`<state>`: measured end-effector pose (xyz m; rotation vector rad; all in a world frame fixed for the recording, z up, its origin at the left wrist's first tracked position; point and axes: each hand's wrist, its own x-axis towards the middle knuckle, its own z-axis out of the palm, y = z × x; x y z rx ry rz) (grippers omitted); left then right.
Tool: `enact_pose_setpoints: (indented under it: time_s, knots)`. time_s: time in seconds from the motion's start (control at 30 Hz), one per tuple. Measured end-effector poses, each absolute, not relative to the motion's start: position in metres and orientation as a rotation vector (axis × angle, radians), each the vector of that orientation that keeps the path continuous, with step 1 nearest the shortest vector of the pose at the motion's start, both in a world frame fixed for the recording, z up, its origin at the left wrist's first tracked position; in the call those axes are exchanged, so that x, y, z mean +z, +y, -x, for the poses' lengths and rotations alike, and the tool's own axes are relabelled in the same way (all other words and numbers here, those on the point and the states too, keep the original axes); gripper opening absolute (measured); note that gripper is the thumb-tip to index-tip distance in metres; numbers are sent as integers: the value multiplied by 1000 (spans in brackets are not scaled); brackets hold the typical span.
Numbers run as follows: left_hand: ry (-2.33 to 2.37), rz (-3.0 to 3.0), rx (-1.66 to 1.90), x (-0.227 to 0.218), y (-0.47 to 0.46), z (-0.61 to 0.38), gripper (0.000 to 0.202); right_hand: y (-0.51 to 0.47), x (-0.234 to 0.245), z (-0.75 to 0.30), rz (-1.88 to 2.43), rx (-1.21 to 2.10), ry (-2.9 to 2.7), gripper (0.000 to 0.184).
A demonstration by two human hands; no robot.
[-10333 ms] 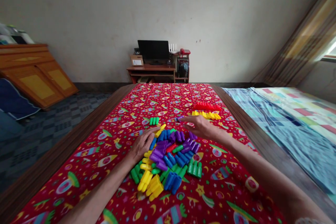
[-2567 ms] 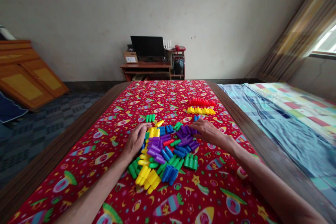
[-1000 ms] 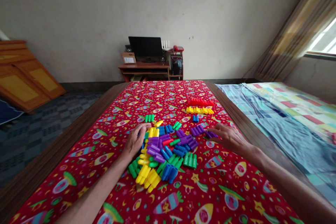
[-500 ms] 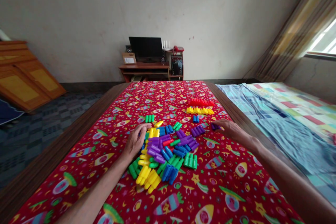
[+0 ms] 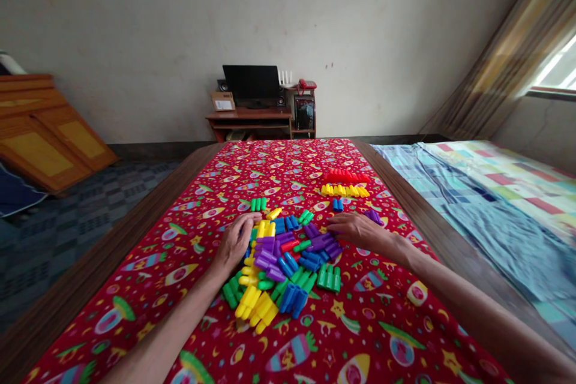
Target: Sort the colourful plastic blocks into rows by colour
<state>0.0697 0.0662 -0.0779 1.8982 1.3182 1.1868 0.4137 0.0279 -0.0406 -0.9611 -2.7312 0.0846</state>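
Multicoloured plastic peg-shaped toy blocks lie in a loose pile, with yellow blocks [image 5: 263, 312], purple blocks [image 5: 269, 264], blue blocks [image 5: 293, 300] and green blocks [image 5: 329, 277] among them. At the pile's left edge rests my left hand [image 5: 234, 239], fingers loosely bent and apart, holding nothing that I can see. My right hand [image 5: 357, 230] is at the upper right of the pile, its fingers closed down over a purple block that they hide. Just beyond that wrist lies another purple block piece [image 5: 373, 216].
A row of red blocks [image 5: 346, 176] and a row of yellow blocks [image 5: 344, 191] lie farther back on the patterned red cloth [image 5: 288, 162]. Near them is a small blue piece [image 5: 337, 205]. A bed [image 5: 486, 222] adjoins the table's right side; a computer desk [image 5: 249, 113] stands behind.
My right hand has let go of a purple piece on the right and moved left onto a purple block by the pile. My left hand stays in place.
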Motion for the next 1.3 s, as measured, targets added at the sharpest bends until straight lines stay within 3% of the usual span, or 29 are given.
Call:
enact_pose_setpoints:
  time_s: [0.43, 0.73, 0.9, 1.13, 1.3]
  knots:
    - [1325, -1911, 1179, -82, 68, -69, 50, 21, -43, -436, 1284, -19, -2661, 17]
    - [1311, -1890, 1186, -84, 69, -69, 52, 10, -39, -485, 1453, -39, -2337, 46]
    - [1313, -1899, 1188, -82, 68, -70, 51, 15, -57, -490, 1426, -3, -2446, 59]
    - [1319, -1906, 1174, -82, 68, -70, 52, 18, -61, -488, 1348, 136, -2452, 44]
    - [1320, -1903, 1182, -83, 68, -69, 53, 7, -60, -485, 1310, 11, -2448, 54]
